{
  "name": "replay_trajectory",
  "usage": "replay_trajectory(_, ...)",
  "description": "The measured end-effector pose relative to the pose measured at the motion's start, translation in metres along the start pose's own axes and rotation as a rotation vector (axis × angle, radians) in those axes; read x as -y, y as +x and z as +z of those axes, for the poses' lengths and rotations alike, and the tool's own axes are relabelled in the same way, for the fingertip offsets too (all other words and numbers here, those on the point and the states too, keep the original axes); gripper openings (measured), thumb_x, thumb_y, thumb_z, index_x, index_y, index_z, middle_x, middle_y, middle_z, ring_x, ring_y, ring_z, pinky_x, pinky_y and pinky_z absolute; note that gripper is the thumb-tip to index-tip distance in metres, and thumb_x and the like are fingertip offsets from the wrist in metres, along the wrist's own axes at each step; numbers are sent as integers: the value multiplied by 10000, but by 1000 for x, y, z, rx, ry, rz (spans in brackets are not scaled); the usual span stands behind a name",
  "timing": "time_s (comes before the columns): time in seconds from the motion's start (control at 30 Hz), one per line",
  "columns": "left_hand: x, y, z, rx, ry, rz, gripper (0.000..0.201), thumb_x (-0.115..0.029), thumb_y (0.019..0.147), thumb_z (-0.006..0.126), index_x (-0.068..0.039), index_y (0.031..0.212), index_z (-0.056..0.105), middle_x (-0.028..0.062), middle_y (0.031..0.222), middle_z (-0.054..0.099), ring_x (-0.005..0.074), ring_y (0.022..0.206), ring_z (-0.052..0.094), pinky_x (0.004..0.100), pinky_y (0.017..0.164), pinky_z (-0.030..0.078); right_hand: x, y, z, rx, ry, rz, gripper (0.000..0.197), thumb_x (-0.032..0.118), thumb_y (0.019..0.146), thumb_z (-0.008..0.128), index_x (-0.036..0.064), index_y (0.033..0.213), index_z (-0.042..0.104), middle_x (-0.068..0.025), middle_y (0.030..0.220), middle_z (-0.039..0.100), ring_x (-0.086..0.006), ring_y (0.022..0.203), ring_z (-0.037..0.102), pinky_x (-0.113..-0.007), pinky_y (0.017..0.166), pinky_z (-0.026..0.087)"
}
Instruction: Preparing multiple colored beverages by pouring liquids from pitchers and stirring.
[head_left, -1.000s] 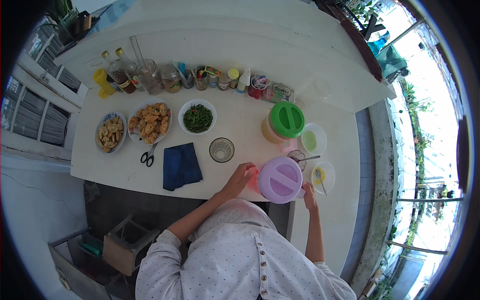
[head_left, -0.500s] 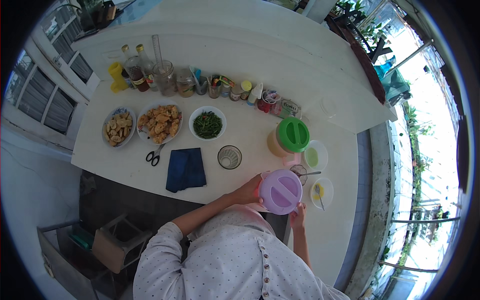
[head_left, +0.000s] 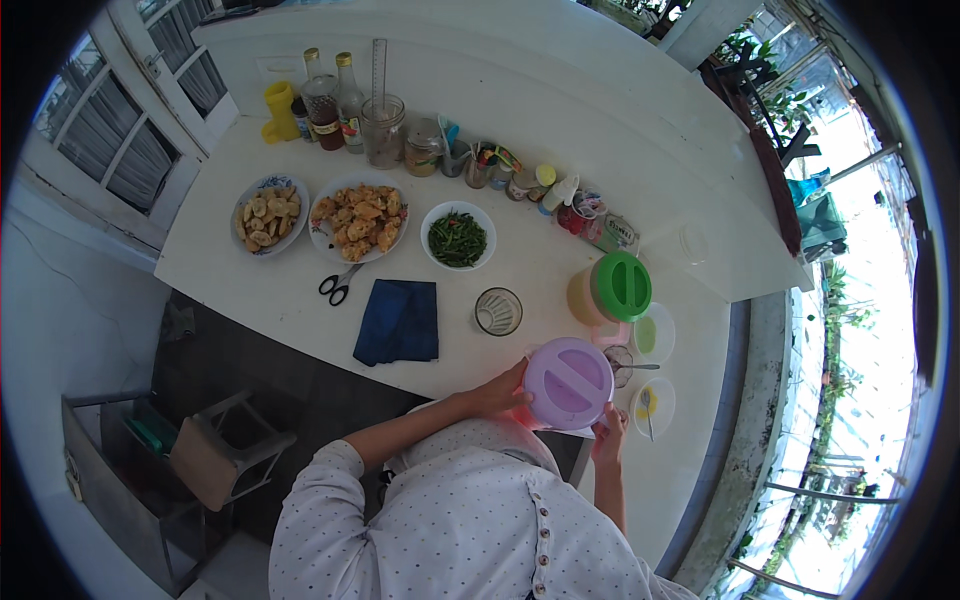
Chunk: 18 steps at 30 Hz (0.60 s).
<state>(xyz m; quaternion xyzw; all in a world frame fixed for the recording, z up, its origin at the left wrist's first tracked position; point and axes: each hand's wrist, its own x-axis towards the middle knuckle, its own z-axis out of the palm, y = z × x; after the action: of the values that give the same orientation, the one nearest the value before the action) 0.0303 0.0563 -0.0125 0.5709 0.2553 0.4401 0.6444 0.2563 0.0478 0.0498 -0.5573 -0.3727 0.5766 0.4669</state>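
Note:
A pink pitcher with a round purple lid [head_left: 569,383] is at the table's near edge, close to my body. My left hand [head_left: 502,391] is wrapped round its left side, with the fingertips partly hidden by the lid. My right hand [head_left: 608,437] closes on its handle at the lower right. Just beyond it stands a second pitcher with a green lid [head_left: 622,286] and a yellowish drink inside. An upright clear drinking glass [head_left: 498,312] is to the left of that one. Right of the purple lid are a small glass dish [head_left: 619,366] with a spoon and a white bowl [head_left: 655,405] holding yellow bits and a spoon.
A bowl with pale green contents [head_left: 652,333] stands at right. Folded blue cloth [head_left: 398,321] and scissors [head_left: 340,287] lie left. Behind are green beans [head_left: 457,240], fried pieces [head_left: 358,222] and pale slices [head_left: 267,216] in dishes. Bottles [head_left: 322,110] and jars line the wall.
The whole view has turned a little, so the table's things sit further right in it. Both hands keep their hold on the purple-lidded pitcher, which has barely moved relative to me.

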Motion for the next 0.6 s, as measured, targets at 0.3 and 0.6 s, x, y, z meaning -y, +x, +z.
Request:
replay_trajectory(0.3, 19, 3, -16, 34, -171, -43, 985, -688, 741, 392, -22, 1354, 4, 188, 1390, 112, 295, 1303, 88, 417, 1052, 103, 30, 11, 27, 30, -195, -12, 418, 316, 755, 626, 153, 464, 375, 57, 414, 318, -42, 353, 260, -224, 367, 152)
replay_trajectory(0.6, 22, 7, -25, 77, -279, -48, 965, -669, 757, 396, -17, 1356, 11, 176, 1392, 131, 272, 1299, 113, 390, 1051, 114, 46, 13, 44, -49, -271, 62, 399, 311, 737, 639, 123, 465, 416, 59, 428, 323, -42, 374, 259, -231, 384, 148)
